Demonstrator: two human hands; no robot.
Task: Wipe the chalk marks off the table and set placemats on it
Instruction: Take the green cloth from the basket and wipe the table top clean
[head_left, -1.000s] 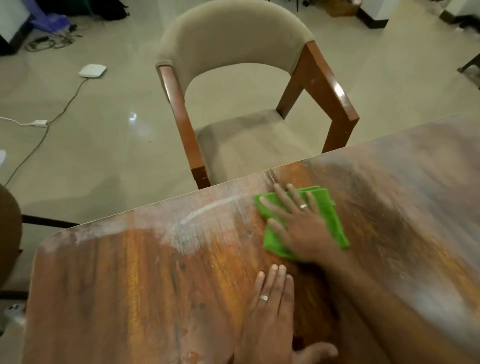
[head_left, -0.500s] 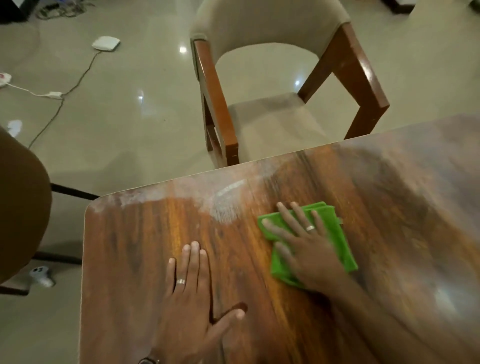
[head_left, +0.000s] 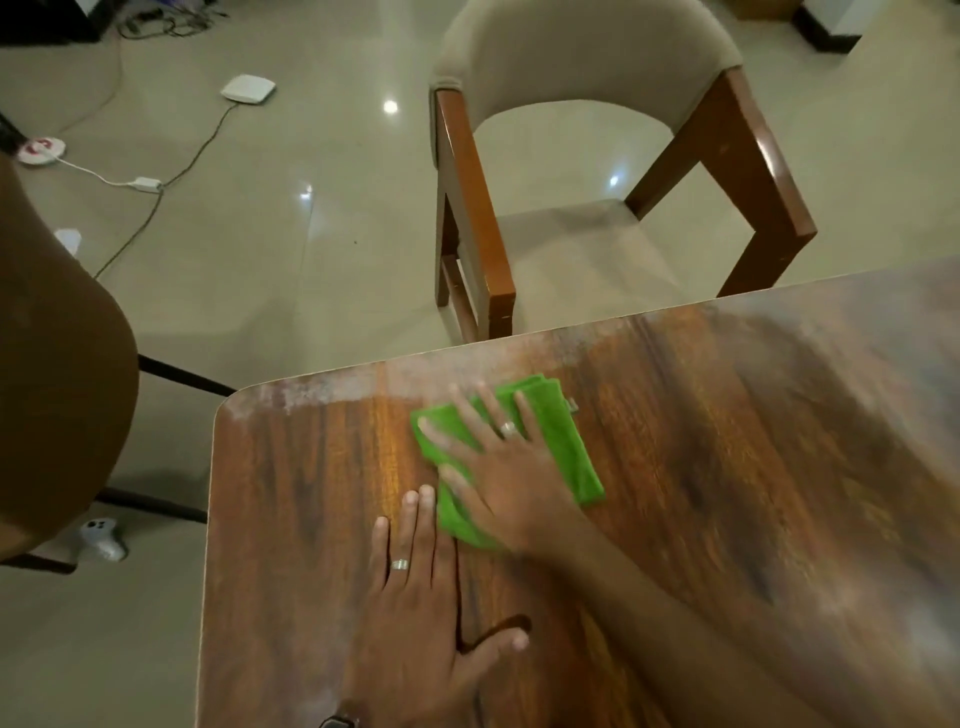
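A folded green cloth (head_left: 563, 441) lies on the wooden table (head_left: 727, 493) near its far edge. My right hand (head_left: 501, 467) presses flat on the cloth with fingers spread, a ring on one finger. My left hand (head_left: 421, 608) rests flat on the bare wood just in front of the cloth, fingers together, thumb out to the right. A pale band of chalk marks (head_left: 306, 397) runs along the far edge by the rounded left corner. More whitish haze covers the table's right side. No placemats are in view.
A beige upholstered chair with brown wooden arms (head_left: 587, 171) stands just beyond the table's far edge. A dark brown chair back (head_left: 57, 374) rises at the left. Cables, a white box (head_left: 248, 89) and a white controller (head_left: 101, 540) lie on the tiled floor.
The chalk smear in the middle of the far edge has been wiped away; my right hand slid the cloth left and toward the edge. My left hand shifted to sit beside the cloth.
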